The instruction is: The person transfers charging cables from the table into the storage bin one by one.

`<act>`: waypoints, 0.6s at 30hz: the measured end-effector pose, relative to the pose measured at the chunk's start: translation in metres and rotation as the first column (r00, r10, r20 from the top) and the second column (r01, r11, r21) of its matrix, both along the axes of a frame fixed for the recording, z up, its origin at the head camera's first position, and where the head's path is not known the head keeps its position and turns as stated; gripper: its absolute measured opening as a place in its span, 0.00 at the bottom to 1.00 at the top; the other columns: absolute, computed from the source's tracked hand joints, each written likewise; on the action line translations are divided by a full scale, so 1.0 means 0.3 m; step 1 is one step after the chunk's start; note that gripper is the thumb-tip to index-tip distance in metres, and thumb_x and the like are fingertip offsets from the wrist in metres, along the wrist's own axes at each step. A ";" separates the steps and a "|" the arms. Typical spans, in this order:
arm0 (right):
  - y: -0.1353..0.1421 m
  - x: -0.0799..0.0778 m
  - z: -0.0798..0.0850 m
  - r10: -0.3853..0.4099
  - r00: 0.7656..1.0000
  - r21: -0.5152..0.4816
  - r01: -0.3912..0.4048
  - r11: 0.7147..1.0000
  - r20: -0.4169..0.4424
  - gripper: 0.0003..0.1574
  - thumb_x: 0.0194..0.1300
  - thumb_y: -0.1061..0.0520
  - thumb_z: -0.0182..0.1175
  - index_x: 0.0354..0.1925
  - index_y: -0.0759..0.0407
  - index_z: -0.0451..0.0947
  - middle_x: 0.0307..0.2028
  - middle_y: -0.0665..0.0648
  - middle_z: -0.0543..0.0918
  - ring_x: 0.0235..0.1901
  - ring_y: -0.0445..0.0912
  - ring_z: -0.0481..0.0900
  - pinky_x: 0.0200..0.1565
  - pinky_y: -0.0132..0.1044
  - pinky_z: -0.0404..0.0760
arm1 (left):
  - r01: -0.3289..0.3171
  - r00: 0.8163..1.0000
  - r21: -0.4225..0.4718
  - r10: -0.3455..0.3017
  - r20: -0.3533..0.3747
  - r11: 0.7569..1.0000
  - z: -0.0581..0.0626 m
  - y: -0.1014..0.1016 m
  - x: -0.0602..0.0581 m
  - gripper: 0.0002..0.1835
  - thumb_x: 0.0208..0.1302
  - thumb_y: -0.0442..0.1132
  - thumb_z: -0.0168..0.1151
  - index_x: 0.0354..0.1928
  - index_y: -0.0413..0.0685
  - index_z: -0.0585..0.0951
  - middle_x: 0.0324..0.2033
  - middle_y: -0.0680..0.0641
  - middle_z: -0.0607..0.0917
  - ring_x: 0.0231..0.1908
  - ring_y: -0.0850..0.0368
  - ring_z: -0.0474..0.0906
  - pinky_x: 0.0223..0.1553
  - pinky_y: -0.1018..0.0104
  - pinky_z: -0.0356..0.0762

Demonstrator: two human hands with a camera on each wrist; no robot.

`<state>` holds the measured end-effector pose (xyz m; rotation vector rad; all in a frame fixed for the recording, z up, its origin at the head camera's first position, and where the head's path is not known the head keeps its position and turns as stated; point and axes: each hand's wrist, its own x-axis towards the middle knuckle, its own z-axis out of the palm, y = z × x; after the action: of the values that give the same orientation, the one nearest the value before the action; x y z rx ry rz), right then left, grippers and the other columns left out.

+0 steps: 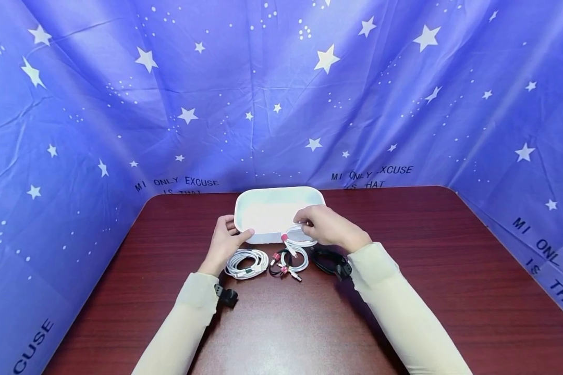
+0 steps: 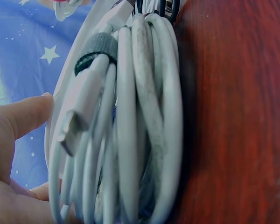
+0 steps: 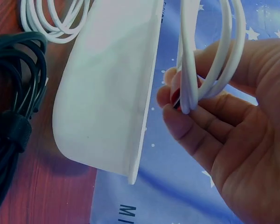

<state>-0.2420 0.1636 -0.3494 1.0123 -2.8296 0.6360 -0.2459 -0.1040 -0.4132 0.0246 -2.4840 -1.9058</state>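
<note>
My left hand (image 1: 221, 244) grips the left end of a white plastic tray (image 1: 262, 238), its thumb on the front rim. In the right wrist view, my right hand (image 3: 238, 121) pinches a coiled white cable (image 3: 189, 56) by its red tie (image 3: 176, 91). That coil hangs at the tray's right front in the head view. Before the left hand lies a larger coiled white cable (image 2: 128, 116) with a dark green tie (image 2: 100, 51). Beside it are a small white coil (image 1: 305, 259) and a short black cable with red ends (image 1: 275, 258).
A coiled black cable (image 3: 18, 84) with a plug (image 1: 343, 269) lies near my right cuff. Some black piece (image 1: 227, 297) sits beside the left cuff. Everything rests on a dark red wooden table (image 1: 403, 219), with a blue star-patterned curtain (image 1: 272, 130) around it.
</note>
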 end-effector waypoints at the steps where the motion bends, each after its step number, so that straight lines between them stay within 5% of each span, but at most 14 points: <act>1: -0.003 -0.003 0.000 0.001 1.000 0.001 -0.001 1.000 -0.002 0.13 0.60 0.67 0.57 0.43 0.60 0.82 0.37 0.52 0.84 0.35 0.43 0.77 0.43 0.40 0.77 | 0.000 1.000 0.001 0.000 0.000 1.000 0.000 0.000 0.000 0.37 0.56 0.36 0.70 0.63 0.38 0.61 0.55 0.36 0.72 0.56 0.44 0.72 0.52 0.54 0.75; 18: -0.042 -0.068 0.026 0.048 0.996 0.000 -0.048 0.999 -0.071 0.14 0.58 0.69 0.56 0.42 0.63 0.82 0.36 0.55 0.84 0.36 0.46 0.79 0.44 0.41 0.78 | -0.004 1.000 0.008 0.004 -0.009 1.000 -0.001 0.002 -0.003 0.36 0.55 0.35 0.70 0.62 0.37 0.61 0.53 0.36 0.73 0.55 0.44 0.74 0.50 0.56 0.76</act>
<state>-0.2623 0.1510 -0.3417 1.0830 -2.7518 0.5939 -0.2469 -0.1034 -0.4134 0.0215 -2.4688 -1.9095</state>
